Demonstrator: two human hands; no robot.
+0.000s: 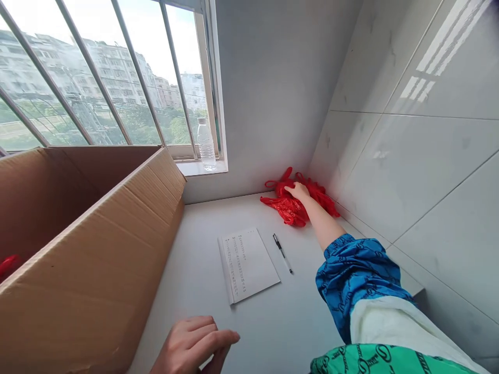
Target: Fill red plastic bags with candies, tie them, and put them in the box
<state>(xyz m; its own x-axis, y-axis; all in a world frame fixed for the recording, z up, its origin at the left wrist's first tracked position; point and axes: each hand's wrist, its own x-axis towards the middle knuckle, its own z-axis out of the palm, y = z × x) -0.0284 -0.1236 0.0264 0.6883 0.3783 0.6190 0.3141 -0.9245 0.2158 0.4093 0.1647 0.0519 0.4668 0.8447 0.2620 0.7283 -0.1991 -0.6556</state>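
My right hand [299, 190] reaches to the far corner of the white tabletop, its fingers closed on a red plastic bag [286, 187] in a crumpled heap. Other red plastic bags [322, 197] lie bunched beside and under it; the fingertips are partly hidden. My left hand [195, 343] hovers near the table's front, fingers curled, thumb and index finger pressed together with nothing visible in them. Between the hands lie a sheaf of white paper [251, 265] with printed or written lines and a black-and-clear pen [283, 253].
A large open cardboard box [97, 259] stands at the left, with something red [10, 266] inside. A clear water bottle [206, 144] stands on the windowsill [187, 169] by the barred window. A grey wall and a tiled wall [421, 171] bound the table at the back and right.
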